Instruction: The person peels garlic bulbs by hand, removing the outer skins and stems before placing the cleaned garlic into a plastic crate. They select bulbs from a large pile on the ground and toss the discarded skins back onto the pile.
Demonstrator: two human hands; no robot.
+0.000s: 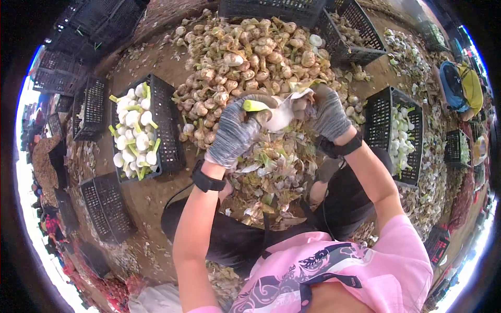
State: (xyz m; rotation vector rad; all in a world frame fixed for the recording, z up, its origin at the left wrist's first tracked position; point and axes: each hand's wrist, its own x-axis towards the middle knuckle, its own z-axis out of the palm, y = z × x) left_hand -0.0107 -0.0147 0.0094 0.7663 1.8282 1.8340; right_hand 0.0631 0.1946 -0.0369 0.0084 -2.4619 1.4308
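Note:
In a grey knitted glove, my left hand is wrapped round a garlic bulb, whose cut green stem end pokes out above the thumb. My right hand, gloved too, pinches dry, papery skin on the bulb's right side. The bulb shows white where the skin is off. Both hands are over the near edge of a large heap of unpeeled garlic. Beneath them lies a pile of loose skins and stem pieces, between my legs.
A black crate of white bulbs stands on the left, another crate with bulbs on the right. An open crate is at the back right. A dark crate sits lower left. People work at both sides.

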